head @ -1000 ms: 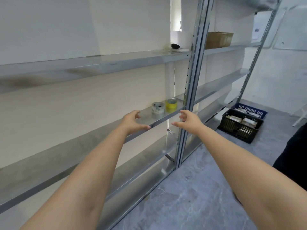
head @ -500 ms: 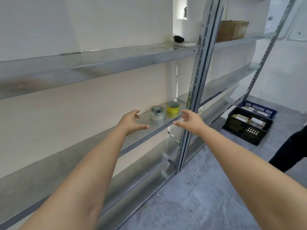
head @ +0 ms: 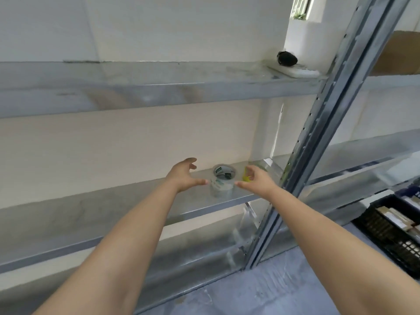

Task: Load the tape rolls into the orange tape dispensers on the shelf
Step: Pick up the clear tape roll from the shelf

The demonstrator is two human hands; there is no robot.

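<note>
my left hand (head: 181,176) and right hand (head: 256,181), both spread wide and empty, flank the clear tape roll (head: 222,181) on the shelf (head: 113,201).

Both bare arms reach toward the middle metal shelf (head: 113,201). The left hand (head: 181,177) and right hand (head: 256,180) are spread wide, one on each side of a clear tape roll (head: 222,181) — neither visibly touches it. The roll stands on the shelf with its core opening facing up. A yellow tape roll (head: 246,177) sits just behind the right hand, mostly hidden. A slotted upright post (head: 318,133) stands at right. A black crate (head: 391,228) rests on the floor — contents unclear.
</note>
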